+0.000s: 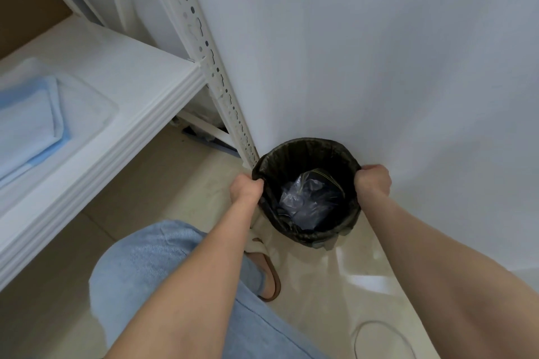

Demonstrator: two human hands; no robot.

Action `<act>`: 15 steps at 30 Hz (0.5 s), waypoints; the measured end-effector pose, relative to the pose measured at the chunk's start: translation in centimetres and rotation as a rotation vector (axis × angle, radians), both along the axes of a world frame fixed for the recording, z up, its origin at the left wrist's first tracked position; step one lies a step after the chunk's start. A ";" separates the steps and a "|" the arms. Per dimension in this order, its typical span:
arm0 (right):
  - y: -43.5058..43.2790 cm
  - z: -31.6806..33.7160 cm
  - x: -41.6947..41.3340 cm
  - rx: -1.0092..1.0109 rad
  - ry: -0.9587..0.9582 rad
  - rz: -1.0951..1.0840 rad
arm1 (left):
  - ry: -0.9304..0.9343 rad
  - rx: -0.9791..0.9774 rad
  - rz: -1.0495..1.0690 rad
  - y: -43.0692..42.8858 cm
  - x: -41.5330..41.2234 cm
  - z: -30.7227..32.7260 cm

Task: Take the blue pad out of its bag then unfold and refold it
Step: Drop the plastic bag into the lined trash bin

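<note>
The folded blue pad [32, 122] lies on the white shelf [137, 102] at the left, on a clear plastic sheet. On the floor below stands a small waste bin [309, 230] lined with a black bag. A crumpled clear plastic bag [309, 201] lies inside it. My left hand [246, 189] grips the bin's left rim and my right hand [374, 179] grips its right rim, fingers curled over the black liner.
A white perforated shelf post [215, 76] runs down to the floor just left of the bin. A white wall [379, 52] stands behind the bin. My leg in light jeans [163, 265] and a brown slipper [269, 274] are close to the bin. A thin cable [379, 326] lies on the floor.
</note>
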State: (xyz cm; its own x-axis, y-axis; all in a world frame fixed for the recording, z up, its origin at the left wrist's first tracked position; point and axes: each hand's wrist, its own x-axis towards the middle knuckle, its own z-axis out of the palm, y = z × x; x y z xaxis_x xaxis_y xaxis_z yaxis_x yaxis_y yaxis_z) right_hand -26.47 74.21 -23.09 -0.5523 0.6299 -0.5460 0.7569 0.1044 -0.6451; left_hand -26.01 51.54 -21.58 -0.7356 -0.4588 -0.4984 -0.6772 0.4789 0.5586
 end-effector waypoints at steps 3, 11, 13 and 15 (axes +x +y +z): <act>-0.7 0.4 -0.3 0.140 0.089 0.159 | 0.083 0.165 0.022 1.0 -0.3 0.1; -1.8 1.9 -1.1 -0.113 0.082 0.007 | 0.175 0.566 0.081 2.7 0.1 2.5; -1.6 2.3 -1.2 -0.192 0.106 -0.077 | 0.195 0.560 0.112 2.7 0.0 2.9; -1.5 2.7 -1.4 -0.206 0.134 -0.072 | 0.219 0.516 0.135 2.7 -0.1 3.2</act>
